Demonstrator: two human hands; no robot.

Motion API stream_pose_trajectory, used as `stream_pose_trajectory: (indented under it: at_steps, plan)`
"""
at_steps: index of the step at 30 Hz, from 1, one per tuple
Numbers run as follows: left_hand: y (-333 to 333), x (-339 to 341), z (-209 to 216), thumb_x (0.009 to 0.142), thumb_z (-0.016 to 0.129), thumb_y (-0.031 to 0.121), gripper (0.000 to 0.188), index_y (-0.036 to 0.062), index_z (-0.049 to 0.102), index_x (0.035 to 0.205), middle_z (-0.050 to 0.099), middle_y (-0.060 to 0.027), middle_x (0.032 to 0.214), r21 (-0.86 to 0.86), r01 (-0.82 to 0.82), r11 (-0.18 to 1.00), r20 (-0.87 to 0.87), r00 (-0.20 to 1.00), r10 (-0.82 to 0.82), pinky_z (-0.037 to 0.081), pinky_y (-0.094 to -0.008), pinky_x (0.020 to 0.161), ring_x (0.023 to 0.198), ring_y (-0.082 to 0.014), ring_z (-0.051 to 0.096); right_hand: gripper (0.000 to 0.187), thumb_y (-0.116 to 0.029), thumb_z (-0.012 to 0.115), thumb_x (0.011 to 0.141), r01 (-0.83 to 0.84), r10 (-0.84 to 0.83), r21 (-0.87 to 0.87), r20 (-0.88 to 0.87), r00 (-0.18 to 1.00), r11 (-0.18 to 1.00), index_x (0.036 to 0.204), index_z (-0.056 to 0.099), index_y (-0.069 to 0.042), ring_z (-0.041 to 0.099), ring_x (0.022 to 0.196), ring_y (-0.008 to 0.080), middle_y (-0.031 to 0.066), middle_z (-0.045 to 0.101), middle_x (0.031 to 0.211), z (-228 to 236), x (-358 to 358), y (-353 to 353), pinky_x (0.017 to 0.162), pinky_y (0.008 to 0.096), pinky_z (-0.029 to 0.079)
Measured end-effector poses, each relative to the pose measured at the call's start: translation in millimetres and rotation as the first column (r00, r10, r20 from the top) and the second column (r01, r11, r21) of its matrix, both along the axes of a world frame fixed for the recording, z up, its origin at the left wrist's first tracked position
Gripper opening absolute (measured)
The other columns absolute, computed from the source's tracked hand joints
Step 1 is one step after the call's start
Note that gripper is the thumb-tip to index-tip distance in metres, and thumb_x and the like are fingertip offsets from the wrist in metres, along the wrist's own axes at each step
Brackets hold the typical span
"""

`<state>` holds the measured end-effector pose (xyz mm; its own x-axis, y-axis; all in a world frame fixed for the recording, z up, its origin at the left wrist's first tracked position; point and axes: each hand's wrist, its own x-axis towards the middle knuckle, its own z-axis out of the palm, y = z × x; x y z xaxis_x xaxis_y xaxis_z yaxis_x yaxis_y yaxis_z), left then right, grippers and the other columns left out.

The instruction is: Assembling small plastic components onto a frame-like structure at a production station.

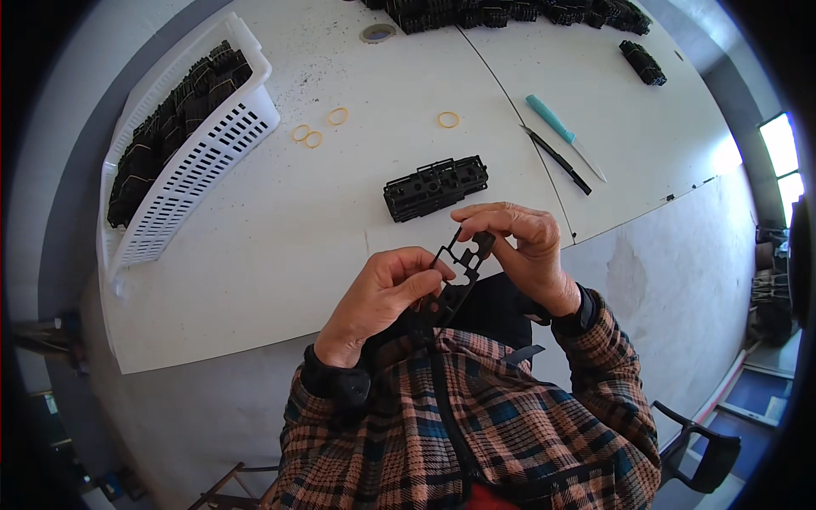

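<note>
Between my two hands, just off the table's near edge, is a thin black plastic frame [466,262] with cut-out openings, held tilted. My left hand [382,291] pinches its lower left side between thumb and fingers. At its upper right end, my right hand [517,240] grips it with thumb and fingertips. Some of the frame's lower part blends into my dark clothing. Just beyond my hands a stack of similar black plastic frames [435,188] lies on the white table [280,280].
A white slotted basket [200,166] at the left holds bundled black parts. Yellow rubber bands [448,120] lie mid-table. To the right are a teal-handled knife [552,119] and a black pen-like tool [557,159]. Farther back are a tape roll [378,33], a black bundle [643,63] and piled parts [501,13].
</note>
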<state>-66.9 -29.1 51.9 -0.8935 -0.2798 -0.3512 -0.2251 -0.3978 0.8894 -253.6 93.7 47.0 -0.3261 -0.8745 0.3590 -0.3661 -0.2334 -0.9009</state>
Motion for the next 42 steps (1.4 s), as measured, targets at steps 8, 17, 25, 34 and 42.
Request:
stream_pose_trajectory:
  at_steps: [8,17,25,34,42]
  plan:
    - [-8,-1,-4,0.093,0.067,0.020,0.019,0.0009,0.068,0.096,0.062,0.0006,0.072,-0.070,-0.103,0.992,-0.021,0.995,0.102,0.044,-0.0166,0.053,0.059,-0.0067,0.058,0.041,0.013,0.057,0.082,0.141,-0.140,0.006,0.140,0.980,0.990,0.121,0.058,-0.001,0.070,0.090,0.0169,0.0134,0.068,0.113,0,13,-5,0.066,0.0247,0.056]
    - [-4,-9,-8,0.091,0.070,0.015,0.014,0.0045,0.060,0.092,0.065,-0.0045,0.075,0.039,-0.407,0.912,-0.179,0.896,0.407,0.053,-0.0245,0.050,0.058,-0.0160,0.067,0.055,-0.010,0.079,0.076,0.133,-0.092,0.125,-0.289,0.953,0.983,0.124,0.053,-0.002,0.065,0.085,0.0182,0.0105,0.063,0.106,-4,33,13,0.069,0.0281,0.055]
    - [-4,-11,-17,0.089,0.070,0.010,0.015,0.0033,0.057,0.089,0.069,-0.0109,0.082,-0.012,-0.407,0.914,-0.200,0.896,0.396,0.059,-0.0276,0.060,0.072,-0.0218,0.072,0.063,-0.009,0.081,0.074,0.180,-0.116,0.220,-0.273,0.955,0.959,0.130,0.054,-0.004,0.063,0.089,0.0210,0.0116,0.060,0.109,-5,25,14,0.070,0.0288,0.054]
    - [-3,-13,-10,0.090,0.071,0.012,0.018,0.0012,0.059,0.096,0.070,-0.0111,0.083,-0.074,-0.302,0.950,-0.082,0.952,0.296,0.053,-0.0233,0.057,0.074,-0.0171,0.070,0.056,-0.004,0.077,0.075,0.076,0.034,0.310,-0.335,0.942,0.948,0.127,0.057,-0.002,0.060,0.095,0.0275,0.0145,0.058,0.111,5,-1,16,0.076,0.0344,0.053]
    - [-13,-11,11,0.088,0.072,0.010,0.052,-0.0027,0.048,0.133,0.063,-0.0057,0.088,-0.338,-0.350,0.874,-0.171,0.936,0.309,0.045,-0.0173,0.049,0.063,-0.0063,0.059,0.051,-0.003,0.077,0.076,0.032,0.108,0.267,-0.494,0.863,0.963,0.124,0.060,-0.003,0.058,0.098,0.0291,0.0144,0.058,0.108,26,-33,9,0.084,0.0369,0.050]
